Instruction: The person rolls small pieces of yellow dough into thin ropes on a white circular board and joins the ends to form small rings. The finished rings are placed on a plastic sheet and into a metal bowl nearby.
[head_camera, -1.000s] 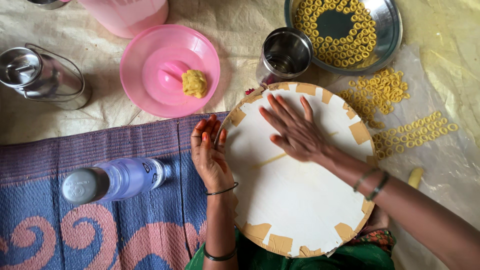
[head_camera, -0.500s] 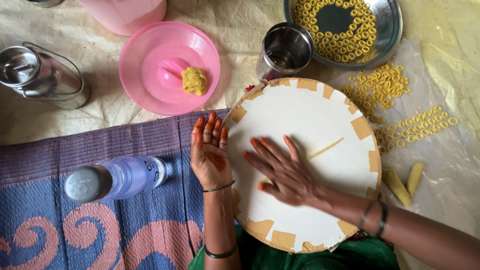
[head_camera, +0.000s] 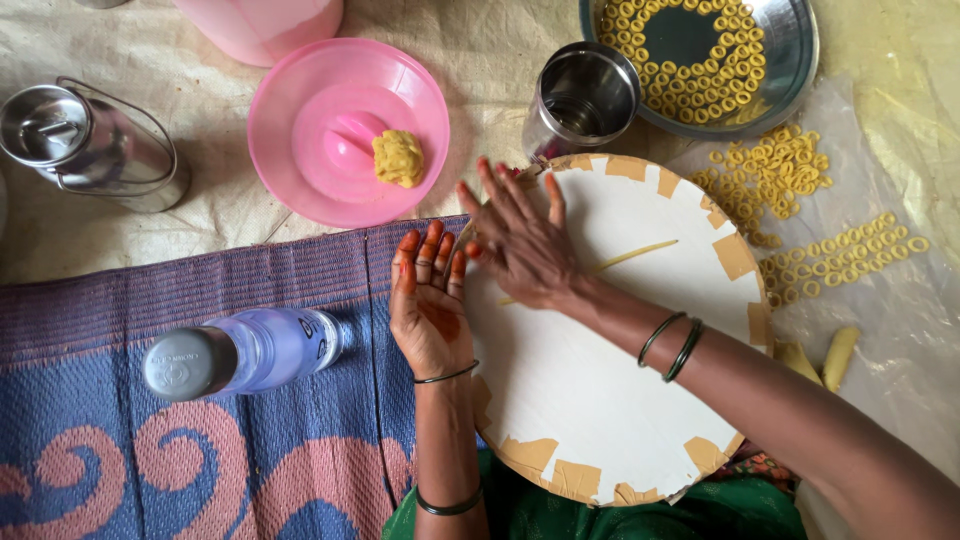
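The right hand lies flat, fingers spread, on a thin yellow dough strand rolled across the round white board with brown tape patches at frame centre. The left hand, fingers together and holding nothing, steadies the board's left edge. Uneven pressure could snap or flatten the strand; a long stroke risks knocking the steel tumbler just above, or the clear plastic bottle at lower left.
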